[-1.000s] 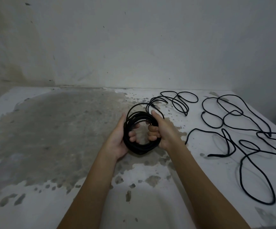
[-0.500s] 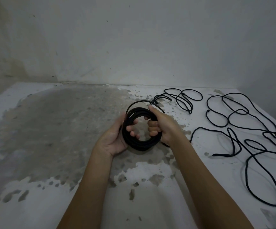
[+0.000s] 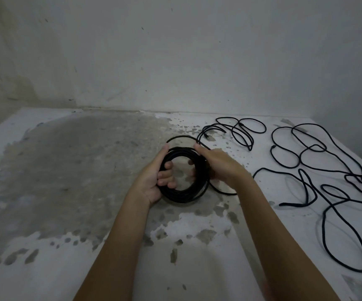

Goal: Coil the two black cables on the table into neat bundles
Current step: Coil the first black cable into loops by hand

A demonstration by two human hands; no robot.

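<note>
1. The desk (image 3: pixel 67 170), white with a wide grey worn patch, is standing against a stained wall (image 3: pixel 175 51).
2. The second cable (image 3: pixel 293 204) is lying loose in wandering loops on the right part of the desk, well apart from both hands.
3. The coil (image 3: pixel 182 196), a thick black ring of many turns, is being held just above the middle of the desk, its opening facing the camera.
4. The uncoiled tail (image 3: pixel 250 146) of that cable is lying in a few loops beyond the right hand; one strand is arching over the top of the coil and another is running under the right wrist.
5. The right hand (image 3: pixel 221 164) is gripping the coil's right side, back of the hand uppermost, thumb on the top edge, fingertips curling into the ring.
6. The left hand (image 3: pixel 154 179) is gripping the left side, thumb lying along the outer rim, fingers curling through the opening.
7. Compared with half a second ago, the right hand is lying flatter over the coil, hiding the knuckles that were showing inside the ring; the coil is looking rounder, and the second cable is lying as before.
</note>
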